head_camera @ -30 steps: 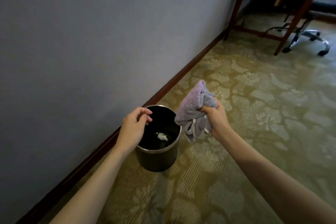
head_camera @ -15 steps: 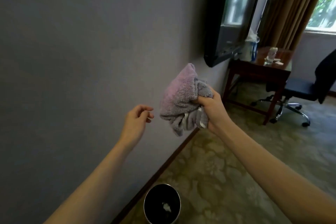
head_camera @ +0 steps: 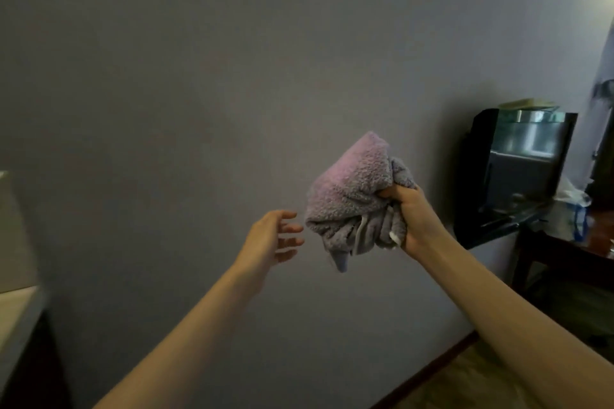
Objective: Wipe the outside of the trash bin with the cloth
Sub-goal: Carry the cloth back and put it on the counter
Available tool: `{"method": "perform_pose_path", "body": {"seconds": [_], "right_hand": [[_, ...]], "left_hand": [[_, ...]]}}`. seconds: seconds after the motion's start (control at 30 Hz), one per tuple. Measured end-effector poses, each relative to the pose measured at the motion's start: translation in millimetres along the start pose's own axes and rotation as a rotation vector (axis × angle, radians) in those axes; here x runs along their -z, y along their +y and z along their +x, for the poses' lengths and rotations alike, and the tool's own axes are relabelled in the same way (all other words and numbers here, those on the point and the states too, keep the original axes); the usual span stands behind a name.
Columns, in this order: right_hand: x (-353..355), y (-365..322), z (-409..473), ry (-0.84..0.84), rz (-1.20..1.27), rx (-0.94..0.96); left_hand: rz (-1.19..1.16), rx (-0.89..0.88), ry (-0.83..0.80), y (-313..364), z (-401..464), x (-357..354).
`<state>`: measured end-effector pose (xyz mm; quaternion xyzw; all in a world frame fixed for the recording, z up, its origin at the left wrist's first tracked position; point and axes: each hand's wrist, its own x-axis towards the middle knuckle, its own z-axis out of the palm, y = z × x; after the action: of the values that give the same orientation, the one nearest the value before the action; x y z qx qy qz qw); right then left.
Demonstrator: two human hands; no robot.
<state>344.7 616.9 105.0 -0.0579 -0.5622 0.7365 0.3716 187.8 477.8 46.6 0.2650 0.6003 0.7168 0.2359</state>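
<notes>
A bunched lilac-grey terry cloth (head_camera: 352, 199) is held up in front of the grey wall, with my right hand (head_camera: 413, 217) shut on its right side. My left hand (head_camera: 274, 239) hovers just to the cloth's left, fingers spread and empty, a small gap from the fabric. The trash bin is out of view below the frame.
A plain grey wall (head_camera: 232, 60) fills most of the view. A wall-mounted black television (head_camera: 518, 169) hangs at the right above a dark wooden table (head_camera: 564, 242). A pale piece of furniture (head_camera: 16, 269) juts in at the left edge. A strip of baseboard and patterned carpet (head_camera: 465, 382) shows bottom right.
The view has swung up and left, so the bin has dropped out of the frame. Both hands have stayed raised with the cloth, and my left hand's fingers have spread wider.
</notes>
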Motion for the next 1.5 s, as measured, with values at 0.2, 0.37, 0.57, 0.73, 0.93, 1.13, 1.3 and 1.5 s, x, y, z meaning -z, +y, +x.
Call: {"method": "perform_pose_path", "body": {"seconds": [0.2,0.37,0.57,0.73,0.93,1.13,1.3,1.5], "right_hand": [[-97,31,-14,-0.172,0.255,-0.299],[-194,75,-18,-0.28,0.369,-0.424],[-305,150,-28,-0.303,0.414,-0.45],[-381,208,-38,-0.299,0.357,-0.375],[-426,258,-38,-0.292,0.261,-0.283],[-441,304,-45,-0.331,0.08,-0.238],[-431,322,-47,-0.327,-0.086,-0.145],[-434,327,-50,-0.333,-0.237,-0.057]], "left_hand": [[-0.286,0.242,-0.063,18,-42,87],[-0.318,0.225,-0.037,40,-75,171],[-0.301,0.17,0.11,45,-107,285],[-0.333,0.092,0.249,42,-126,366],[-0.415,0.063,0.398,47,-141,425],[-0.44,0.076,0.528,39,-144,452],[-0.231,0.156,0.61,24,-140,465],[-0.15,0.156,0.565,18,-136,477]]}}
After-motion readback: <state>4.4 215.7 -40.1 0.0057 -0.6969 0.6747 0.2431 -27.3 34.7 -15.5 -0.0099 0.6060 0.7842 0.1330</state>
